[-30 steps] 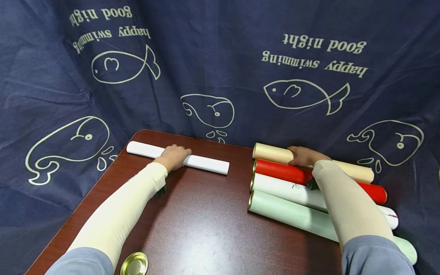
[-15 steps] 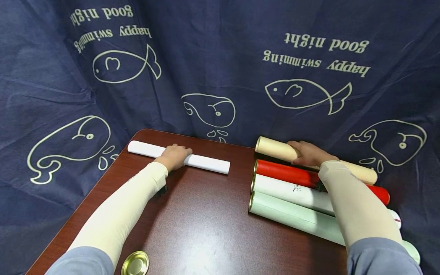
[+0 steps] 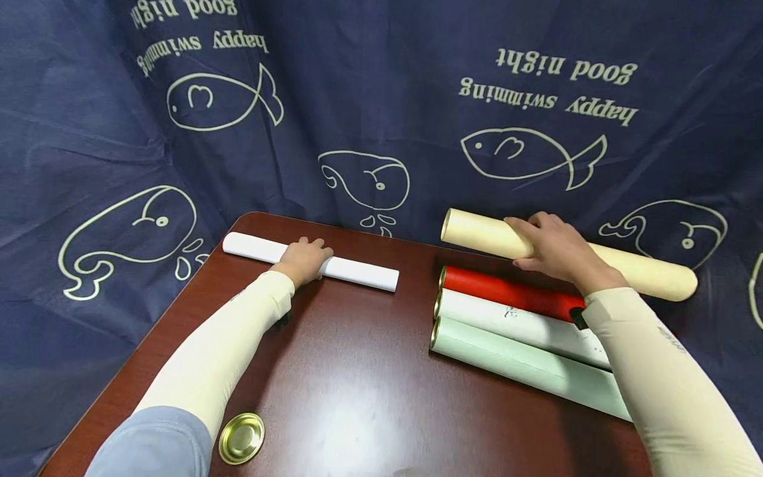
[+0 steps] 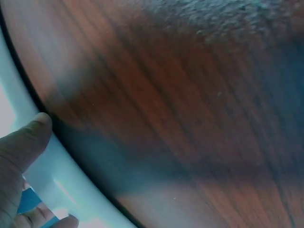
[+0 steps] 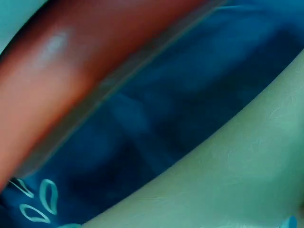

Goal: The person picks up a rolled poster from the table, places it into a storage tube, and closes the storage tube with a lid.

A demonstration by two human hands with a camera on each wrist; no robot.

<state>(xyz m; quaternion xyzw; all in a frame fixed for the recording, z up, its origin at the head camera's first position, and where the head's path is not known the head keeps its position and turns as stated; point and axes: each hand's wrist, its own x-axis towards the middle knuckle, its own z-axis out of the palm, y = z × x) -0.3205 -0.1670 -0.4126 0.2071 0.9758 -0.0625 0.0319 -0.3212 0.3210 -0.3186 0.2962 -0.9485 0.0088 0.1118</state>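
My right hand (image 3: 560,250) grips a long cream cardboard tube (image 3: 644,270) around its middle, raised above the back right of the table. In the right wrist view the cream tube (image 5: 228,171) crosses the lower right corner. At the back left, a slim white paper roll (image 3: 360,273) lies on the table with my left hand (image 3: 303,260) around its middle. From the left wrist camera, the thumb presses one side of the white roll (image 4: 71,175) and fingertips show on the other.
Below the cream tube lie a red tube (image 3: 501,291), a white tube (image 3: 530,328) and a pale green tube (image 3: 524,366), side by side. A round gold metal lid (image 3: 241,438) rests on the table (image 3: 334,358) near the front. A navy curtain (image 3: 357,86) hangs behind.
The right hand has lifted the cream tube up from beside the red tube, away from the row. My left hand has stayed on the white roll. The head view has shifted slightly.
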